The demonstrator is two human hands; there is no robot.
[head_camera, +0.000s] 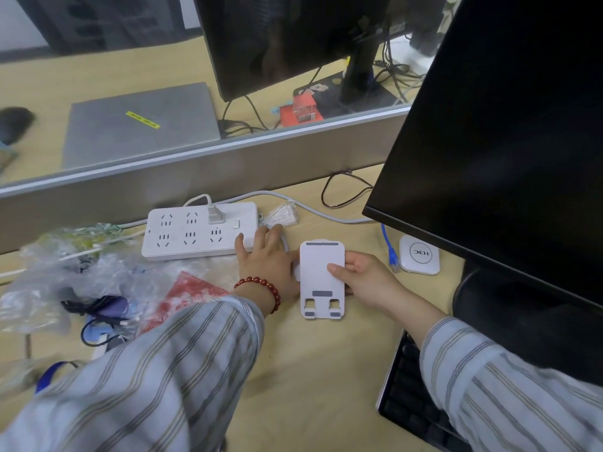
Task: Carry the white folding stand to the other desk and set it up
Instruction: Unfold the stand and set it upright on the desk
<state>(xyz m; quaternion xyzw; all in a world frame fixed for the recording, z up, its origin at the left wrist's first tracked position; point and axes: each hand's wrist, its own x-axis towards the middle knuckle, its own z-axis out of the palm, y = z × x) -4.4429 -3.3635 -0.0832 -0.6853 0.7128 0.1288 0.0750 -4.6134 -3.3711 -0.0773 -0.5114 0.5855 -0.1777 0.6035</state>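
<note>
Your right hand (362,282) had its fingers clamped on the white folding stand (321,278) at frame centre, left hand (266,259) fingers spread beside it; setting up seemed under way, unfolding next

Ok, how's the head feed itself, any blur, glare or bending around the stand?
Head view: the white folding stand and both hands, left hand and right hand, are sharp under soft, even light; the striped sleeves smear near the bottom edge; the glass partition carries hazy reflections; the wide lens bows the monitor edges.
</note>
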